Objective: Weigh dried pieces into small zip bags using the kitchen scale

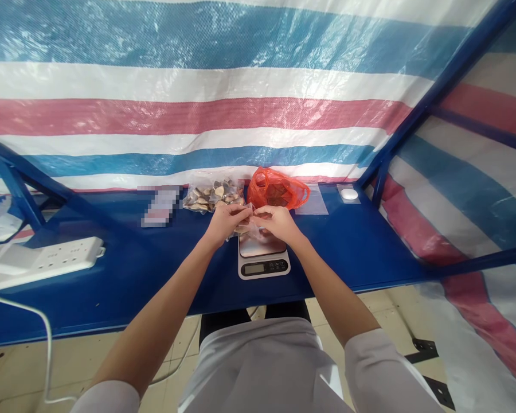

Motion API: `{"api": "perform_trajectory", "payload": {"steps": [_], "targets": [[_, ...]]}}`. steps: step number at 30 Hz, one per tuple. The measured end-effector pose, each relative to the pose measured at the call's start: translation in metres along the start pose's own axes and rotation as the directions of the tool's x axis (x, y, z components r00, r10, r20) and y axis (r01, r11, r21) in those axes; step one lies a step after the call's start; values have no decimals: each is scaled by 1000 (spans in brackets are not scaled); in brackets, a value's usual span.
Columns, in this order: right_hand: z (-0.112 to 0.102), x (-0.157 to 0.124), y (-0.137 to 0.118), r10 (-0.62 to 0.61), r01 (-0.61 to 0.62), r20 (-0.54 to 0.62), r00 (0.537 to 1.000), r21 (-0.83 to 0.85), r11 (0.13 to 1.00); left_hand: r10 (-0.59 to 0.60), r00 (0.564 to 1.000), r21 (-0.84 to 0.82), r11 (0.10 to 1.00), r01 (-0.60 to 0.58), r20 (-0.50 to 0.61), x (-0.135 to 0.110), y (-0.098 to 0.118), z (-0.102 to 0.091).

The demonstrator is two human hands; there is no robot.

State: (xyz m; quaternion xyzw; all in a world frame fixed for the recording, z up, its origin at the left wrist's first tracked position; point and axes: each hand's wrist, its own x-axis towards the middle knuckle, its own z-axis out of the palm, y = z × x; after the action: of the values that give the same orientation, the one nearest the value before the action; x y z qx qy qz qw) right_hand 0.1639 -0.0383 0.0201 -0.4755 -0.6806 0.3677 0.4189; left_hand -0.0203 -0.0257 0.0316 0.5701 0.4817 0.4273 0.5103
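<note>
My left hand (224, 222) and my right hand (279, 222) meet in front of me, both pinching the top of a clear plastic bag (253, 232). Some pale pieces show low in the bag, partly covered by my fingers. Beneath it stands a white kitchen scale (264, 255) with a shiny plate; whether the bag rests on the plate I cannot tell. Just behind my left hand lie clear bags of brown and cream chunks (212, 195). A red plastic bag (275, 189) with brownish contents sits behind my right hand.
On the blue table (146, 269), a white power strip (64, 258) with a cable lies at the left. A flat clear bag (313, 201) and a white rounded object (349, 195) lie at the back right. Blue frame posts and striped sheeting enclose the table.
</note>
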Motion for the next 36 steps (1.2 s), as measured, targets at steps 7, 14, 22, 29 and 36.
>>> {"api": "perform_trajectory", "payload": {"steps": [7, 14, 22, 29, 36], "targets": [[-1, 8, -7, 87, -86, -2, 996, 78, 993, 344, 938, 367, 868, -336, 45, -3, -2, -12], [-5, 16, -14, 187, -210, 100, 977, 314, 926, 436, 846, 581, 618, -529, 307, -5, -27, -25], [-2, 24, -14, 179, -219, 139, 974, 369, 903, 399, 883, 601, 652, -463, 248, -1, -34, -21], [5, 26, -20, 194, -261, 194, 962, 425, 867, 367, 907, 597, 687, -415, 208, -4, -31, -30], [8, 32, -23, 119, -168, 184, 976, 281, 945, 326, 923, 470, 794, -385, 205, -4, -38, -44]]}}
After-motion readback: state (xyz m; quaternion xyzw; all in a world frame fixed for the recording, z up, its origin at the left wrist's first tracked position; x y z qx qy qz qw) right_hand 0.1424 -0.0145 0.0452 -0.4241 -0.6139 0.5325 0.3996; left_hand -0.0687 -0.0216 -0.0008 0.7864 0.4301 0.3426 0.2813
